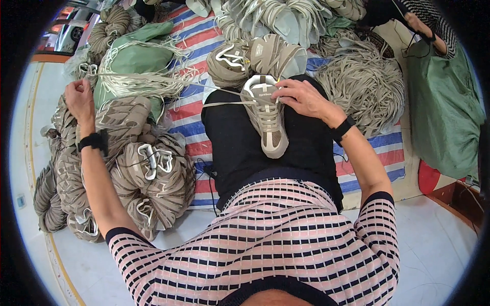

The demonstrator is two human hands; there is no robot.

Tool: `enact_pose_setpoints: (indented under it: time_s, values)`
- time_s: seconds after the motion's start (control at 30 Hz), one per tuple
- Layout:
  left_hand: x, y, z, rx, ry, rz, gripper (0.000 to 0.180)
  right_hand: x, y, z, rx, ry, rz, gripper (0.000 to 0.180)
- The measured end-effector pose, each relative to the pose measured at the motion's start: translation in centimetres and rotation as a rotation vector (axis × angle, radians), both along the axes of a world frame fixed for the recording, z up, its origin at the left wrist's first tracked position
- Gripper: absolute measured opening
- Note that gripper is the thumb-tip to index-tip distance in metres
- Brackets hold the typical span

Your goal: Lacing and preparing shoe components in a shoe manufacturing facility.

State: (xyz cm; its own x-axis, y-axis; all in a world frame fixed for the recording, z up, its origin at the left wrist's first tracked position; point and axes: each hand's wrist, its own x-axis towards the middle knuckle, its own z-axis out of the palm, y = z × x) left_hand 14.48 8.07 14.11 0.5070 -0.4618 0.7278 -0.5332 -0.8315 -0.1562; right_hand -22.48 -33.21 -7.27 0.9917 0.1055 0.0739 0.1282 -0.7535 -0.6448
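My right hand [301, 97] lies on the tongue end of a beige shoe upper [267, 118] that rests on my black-clad lap, fingers curled down over its top edge and pinching the lace there. A pale shoelace [224, 98] runs taut from that spot out to my left. My left hand [78, 97] is raised well apart from the shoe, closed in a fist; I take it the lace ends there, though I cannot see the strand in the fist itself. Both wrists wear black bands.

The upper's tongue carries a small white patch with dark print, near my right fingertips. Under my left forearm sits a heap of bundled beige uppers [143, 173], white trim showing. Beyond my left hand a green sack [138, 61] is draped with a loose hank of cream laces. Two more uppers [260, 56] lie just past my knees, and a large pile of laces [362, 81] spreads out to my right. All of this lies on a red, white and blue striped tarp [367, 153]. At the far right another person's hand [423, 28] reaches over a big green bag [444, 112].
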Motion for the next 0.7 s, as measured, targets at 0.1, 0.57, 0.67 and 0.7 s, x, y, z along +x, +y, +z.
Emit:
enact_pose_setpoints:
  time_s: [0.1,0.57,0.67,0.7]
  values:
    - [-0.7,-1.5,-3.8,-0.643,0.432,-0.110,0.019,0.4,0.5,0.5,0.033,-0.147,-0.023,0.019]
    - [-6.8,-4.6,-1.6,-1.837,1.644,-1.026,0.023,3.1,8.8,0.4,-0.438,0.006,-0.071,0.027]
    - [-6.9,-0.9,-4.0,-1.829,1.555,-0.803,0.010,3.4,9.2,0.2,-0.378,-0.138,0.011,0.017]
    - [-7.1,0.2,-4.9,-1.834,1.547,-0.797,0.010,2.9,9.1,0.7,-0.130,-0.057,0.047,0.014]
